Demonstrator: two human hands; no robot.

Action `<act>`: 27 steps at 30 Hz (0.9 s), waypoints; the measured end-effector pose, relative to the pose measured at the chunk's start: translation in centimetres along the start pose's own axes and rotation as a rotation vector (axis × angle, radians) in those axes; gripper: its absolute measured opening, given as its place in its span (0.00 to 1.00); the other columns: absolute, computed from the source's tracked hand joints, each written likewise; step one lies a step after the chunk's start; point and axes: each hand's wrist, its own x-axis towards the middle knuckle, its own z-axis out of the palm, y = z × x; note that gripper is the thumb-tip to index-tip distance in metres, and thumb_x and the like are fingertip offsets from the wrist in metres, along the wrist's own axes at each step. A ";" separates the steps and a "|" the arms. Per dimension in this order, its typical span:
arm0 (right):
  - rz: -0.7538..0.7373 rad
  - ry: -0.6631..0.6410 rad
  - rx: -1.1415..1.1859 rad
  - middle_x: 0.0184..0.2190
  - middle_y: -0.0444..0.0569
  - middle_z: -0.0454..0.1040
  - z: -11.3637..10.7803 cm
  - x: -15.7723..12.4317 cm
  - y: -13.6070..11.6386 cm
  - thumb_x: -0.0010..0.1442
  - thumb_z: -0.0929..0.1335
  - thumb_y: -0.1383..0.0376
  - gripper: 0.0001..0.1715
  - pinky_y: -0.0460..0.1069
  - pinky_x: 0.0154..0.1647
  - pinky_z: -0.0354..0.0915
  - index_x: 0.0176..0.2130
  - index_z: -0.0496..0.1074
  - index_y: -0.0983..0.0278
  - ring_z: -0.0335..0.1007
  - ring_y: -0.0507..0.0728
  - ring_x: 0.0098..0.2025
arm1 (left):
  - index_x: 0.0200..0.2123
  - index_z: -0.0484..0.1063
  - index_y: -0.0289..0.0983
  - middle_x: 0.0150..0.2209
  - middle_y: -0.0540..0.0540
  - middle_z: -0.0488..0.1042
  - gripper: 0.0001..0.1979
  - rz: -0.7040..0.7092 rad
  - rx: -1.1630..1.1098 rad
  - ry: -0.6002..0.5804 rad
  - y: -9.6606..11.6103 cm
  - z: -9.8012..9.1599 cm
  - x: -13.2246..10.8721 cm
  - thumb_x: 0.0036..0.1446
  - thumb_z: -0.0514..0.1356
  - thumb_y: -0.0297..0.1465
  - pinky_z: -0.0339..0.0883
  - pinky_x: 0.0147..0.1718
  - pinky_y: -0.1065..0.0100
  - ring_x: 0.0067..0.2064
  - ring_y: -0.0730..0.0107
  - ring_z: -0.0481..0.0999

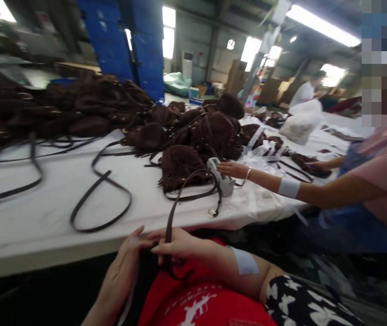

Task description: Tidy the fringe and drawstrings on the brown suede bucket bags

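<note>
A dark brown strap (176,204) runs up from my right hand (183,244), whose fingers are closed around it in front of my red apron. From there it curves over onto the table, where a metal clip (213,212) shows at one end. My left hand (123,265) is close beside the right one, its fingers stretched out and their tips near the held strap. Part of the strap hangs below my right hand. A fringed brown bag (181,166) lies on the white table (54,208) ahead of my hands.
Several brown bags (91,97) are heaped along the table, with loose straps (125,192) at left. On the right a co-worker's hand (232,170) rests on a grey-white device (225,183); the other hand is on brown material. A white plastic bag (302,122) stands farther back.
</note>
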 end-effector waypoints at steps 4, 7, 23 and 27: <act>0.009 -0.041 0.038 0.19 0.41 0.70 1.7 -0.3 1.1 0.56 0.69 0.49 0.24 0.41 0.15 0.51 0.41 0.73 0.67 0.55 0.45 0.15 | 0.55 0.70 0.35 0.56 0.39 0.72 0.31 -0.173 -0.400 -0.145 0.3 0.1 -0.6 0.61 0.49 0.51 0.65 0.56 0.57 0.58 0.55 0.70; -0.010 0.048 -0.003 0.16 0.42 0.68 2.4 -0.1 2.1 0.56 0.68 0.47 0.25 0.41 0.14 0.51 0.28 0.70 0.68 0.55 0.45 0.14 | 0.46 0.76 0.33 0.56 0.38 0.72 0.28 -0.180 -0.497 -0.174 0.2 1.0 -0.6 0.59 0.52 0.50 0.61 0.59 0.57 0.58 0.54 0.69; -0.202 0.260 -0.350 0.23 0.42 0.72 2.9 0.3 4.2 0.52 0.66 0.66 0.09 0.41 0.26 0.58 0.30 0.76 0.67 0.66 0.49 0.26 | 0.32 0.75 0.41 0.32 0.48 0.80 0.24 -0.253 0.401 -0.109 -0.3 -0.6 -1.1 0.52 0.53 0.55 0.68 0.32 0.66 0.34 0.60 0.78; -0.123 0.247 -0.527 0.21 0.42 0.71 2.8 0.0 3.8 0.53 0.67 0.63 0.10 0.41 0.23 0.56 0.30 0.77 0.66 0.66 0.50 0.25 | 0.28 0.74 0.42 0.29 0.48 0.79 0.22 -0.301 0.483 -0.225 -1.7 -1.0 -1.4 0.54 0.52 0.53 0.68 0.30 0.67 0.32 0.60 0.78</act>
